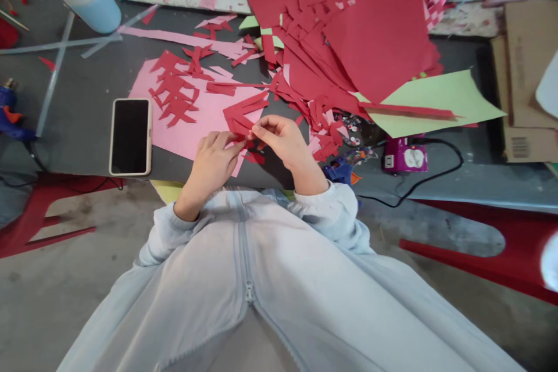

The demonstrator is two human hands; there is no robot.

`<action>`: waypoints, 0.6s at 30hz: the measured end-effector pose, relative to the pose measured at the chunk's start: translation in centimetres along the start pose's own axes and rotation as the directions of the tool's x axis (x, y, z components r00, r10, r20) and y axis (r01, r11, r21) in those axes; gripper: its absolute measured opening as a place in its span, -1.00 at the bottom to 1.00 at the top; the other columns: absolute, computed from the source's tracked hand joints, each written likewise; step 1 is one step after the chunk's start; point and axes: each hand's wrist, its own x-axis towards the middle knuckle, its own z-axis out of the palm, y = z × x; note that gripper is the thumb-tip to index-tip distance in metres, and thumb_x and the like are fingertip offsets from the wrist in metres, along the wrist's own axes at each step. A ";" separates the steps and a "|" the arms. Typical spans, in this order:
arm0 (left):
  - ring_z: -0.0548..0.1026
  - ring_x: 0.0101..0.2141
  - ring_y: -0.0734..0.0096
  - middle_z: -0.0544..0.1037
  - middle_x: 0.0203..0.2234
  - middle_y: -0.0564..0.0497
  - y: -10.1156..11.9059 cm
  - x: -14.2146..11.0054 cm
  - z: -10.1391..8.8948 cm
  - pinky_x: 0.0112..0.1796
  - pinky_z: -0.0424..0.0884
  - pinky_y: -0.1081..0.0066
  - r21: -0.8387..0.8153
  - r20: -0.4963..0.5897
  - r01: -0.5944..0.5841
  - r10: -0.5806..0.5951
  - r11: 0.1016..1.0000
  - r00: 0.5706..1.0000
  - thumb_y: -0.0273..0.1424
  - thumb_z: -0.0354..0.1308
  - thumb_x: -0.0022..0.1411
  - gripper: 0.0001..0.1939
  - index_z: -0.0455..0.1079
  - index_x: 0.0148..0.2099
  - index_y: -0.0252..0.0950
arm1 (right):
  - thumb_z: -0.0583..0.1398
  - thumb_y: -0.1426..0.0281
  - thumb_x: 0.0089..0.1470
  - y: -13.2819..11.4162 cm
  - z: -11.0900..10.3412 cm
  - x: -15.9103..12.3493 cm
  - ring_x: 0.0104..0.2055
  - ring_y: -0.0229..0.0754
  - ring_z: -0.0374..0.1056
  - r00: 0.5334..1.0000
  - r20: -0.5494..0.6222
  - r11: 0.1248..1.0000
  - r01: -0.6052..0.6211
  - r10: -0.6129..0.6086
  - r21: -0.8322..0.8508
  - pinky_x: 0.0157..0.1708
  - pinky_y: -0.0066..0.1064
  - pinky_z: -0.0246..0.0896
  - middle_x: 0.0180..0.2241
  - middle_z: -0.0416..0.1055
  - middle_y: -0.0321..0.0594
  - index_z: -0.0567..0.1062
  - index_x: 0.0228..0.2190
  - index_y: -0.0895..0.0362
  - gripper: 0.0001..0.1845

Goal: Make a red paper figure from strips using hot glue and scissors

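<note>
My left hand (215, 158) and my right hand (281, 138) meet at the table's front edge, fingertips closed on a small piece of red paper (249, 140) between them. Much of that piece is hidden by the fingers. Just beyond lie folded red paper strips (242, 115) on a pink paper sheet (168, 140). Farther left on the same sheet sit several red paper pieces with notched, pointed ends (176, 96). Right of my right hand is a heap of red and pink scraps (321, 138).
A phone (130, 138) lies at the left. Stacked red paper (370, 40) and a green sheet (440, 102) cover the back right. A blue glue gun (340, 170), a purple box (406, 156) with a black cable, and cardboard (529, 75) are rightward; another glue gun (15, 113) is far left.
</note>
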 end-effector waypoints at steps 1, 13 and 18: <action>0.35 0.04 0.04 0.51 0.04 -0.14 0.0 0.0 0.0 -0.02 0.33 0.06 0.014 0.005 -0.011 0.011 1.000 1.000 -0.33 -0.03 0.44 -0.63 0.49 0.16 -0.15 | 0.40 -0.14 -0.22 0.1 0.3 0.1 -0.47 -0.29 0.37 1.000 0.001 1.000 0.002 -0.002 0.009 -0.49 -0.45 0.31 -0.51 0.50 -0.29 0.48 -0.49 0.11 -0.43; 0.39 0.06 0.08 0.51 0.03 -0.16 -0.3 -0.4 0.5 0.06 0.33 0.08 -0.080 -0.091 0.043 -0.050 0.996 0.995 -0.26 0.02 0.42 -0.66 0.42 0.14 -0.19 | 0.28 -0.24 -0.12 1.3 1.5 0.9 -0.40 -0.19 0.43 0.999 -0.026 0.995 -0.022 0.020 -0.094 -0.49 -0.37 0.33 -0.46 0.48 -0.28 0.37 -0.40 0.04 -0.39; 0.39 0.06 0.02 0.51 0.00 -0.19 -0.9 0.1 0.7 0.07 0.32 0.06 -0.077 -0.086 0.087 -0.094 0.993 0.992 -0.12 0.13 0.36 -0.57 0.42 0.13 -0.26 | 0.26 -0.19 -0.04 1.6 1.4 1.0 -0.43 -0.19 0.41 0.999 -0.032 0.992 -0.021 0.017 -0.127 -0.48 -0.34 0.32 -0.44 0.50 -0.27 0.36 -0.40 0.02 -0.46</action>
